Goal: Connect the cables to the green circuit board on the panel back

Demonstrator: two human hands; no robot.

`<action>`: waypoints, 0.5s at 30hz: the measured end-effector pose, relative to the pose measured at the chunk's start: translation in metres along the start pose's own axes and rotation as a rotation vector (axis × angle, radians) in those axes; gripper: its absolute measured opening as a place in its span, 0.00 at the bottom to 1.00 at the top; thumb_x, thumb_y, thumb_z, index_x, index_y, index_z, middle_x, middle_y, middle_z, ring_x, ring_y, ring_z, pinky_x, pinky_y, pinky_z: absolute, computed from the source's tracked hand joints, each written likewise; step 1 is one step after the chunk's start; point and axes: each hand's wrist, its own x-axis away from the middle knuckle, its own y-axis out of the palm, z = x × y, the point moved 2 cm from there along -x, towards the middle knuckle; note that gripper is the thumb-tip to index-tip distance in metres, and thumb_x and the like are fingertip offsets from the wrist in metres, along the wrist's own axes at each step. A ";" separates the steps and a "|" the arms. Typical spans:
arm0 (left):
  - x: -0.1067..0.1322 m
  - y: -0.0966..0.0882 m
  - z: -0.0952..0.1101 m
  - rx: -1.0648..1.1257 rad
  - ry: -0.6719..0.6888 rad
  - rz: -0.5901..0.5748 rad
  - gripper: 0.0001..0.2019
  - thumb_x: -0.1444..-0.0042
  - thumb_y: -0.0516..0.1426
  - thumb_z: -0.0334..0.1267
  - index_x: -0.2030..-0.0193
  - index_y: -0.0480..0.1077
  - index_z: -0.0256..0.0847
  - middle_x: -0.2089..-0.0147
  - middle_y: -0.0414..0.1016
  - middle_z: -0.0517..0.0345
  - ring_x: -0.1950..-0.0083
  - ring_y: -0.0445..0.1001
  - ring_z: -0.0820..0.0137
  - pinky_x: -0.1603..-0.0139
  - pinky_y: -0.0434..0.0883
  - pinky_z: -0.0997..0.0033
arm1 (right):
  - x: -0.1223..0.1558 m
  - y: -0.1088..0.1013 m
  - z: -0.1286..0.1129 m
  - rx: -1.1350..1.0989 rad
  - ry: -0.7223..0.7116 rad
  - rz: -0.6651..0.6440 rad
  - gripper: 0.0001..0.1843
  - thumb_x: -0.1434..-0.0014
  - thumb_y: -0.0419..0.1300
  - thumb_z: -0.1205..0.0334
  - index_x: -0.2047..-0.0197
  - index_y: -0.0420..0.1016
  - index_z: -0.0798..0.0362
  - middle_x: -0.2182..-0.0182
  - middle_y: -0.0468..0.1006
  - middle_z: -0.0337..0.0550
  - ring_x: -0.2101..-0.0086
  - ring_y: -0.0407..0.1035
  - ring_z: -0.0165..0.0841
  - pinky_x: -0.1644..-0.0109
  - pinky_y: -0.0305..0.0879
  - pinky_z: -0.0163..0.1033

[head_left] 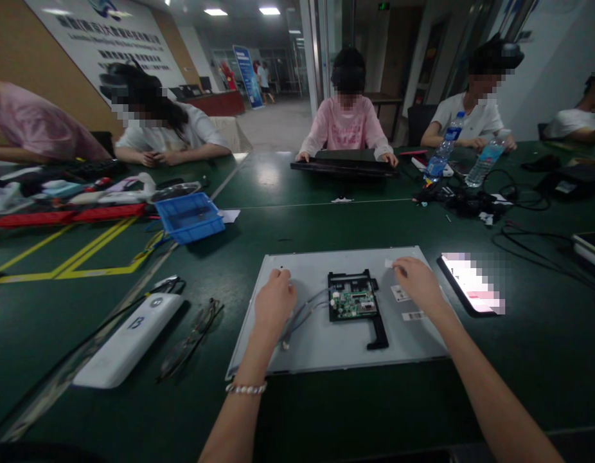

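Observation:
A flat grey display panel (307, 350) lies on the green table in front of me. On its middle sits a black plastic bracket (380, 334) with a green circuit board (354, 305), and grey cables (302, 315) run from it to the left. My left hand (275, 299) is closed over the panel's left part; a tiny dark thing shows at its fingertips, too small to name. At the panel's upper right, my right hand (417, 281) pinches at a small white label (389, 263). Two printed stickers (400, 294) are on the panel below that hand.
A lit phone (471, 283) lies right of the panel. To the left are a white power bank (131, 341), eyeglasses (189, 344) and a blue tray (190, 218). Across the table, a person in pink holds a black panel (343, 168). Bottles (442, 151) and cables stand back right.

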 end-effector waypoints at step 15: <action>0.000 -0.004 0.002 -0.029 0.033 0.062 0.13 0.43 0.45 0.26 0.58 0.67 0.39 0.57 0.69 0.48 0.63 0.74 0.64 0.65 0.67 0.68 | 0.000 -0.007 0.003 -0.013 -0.022 0.011 0.15 0.43 0.49 0.68 0.60 0.75 0.54 0.58 0.76 0.48 0.57 0.69 0.36 0.50 0.62 0.39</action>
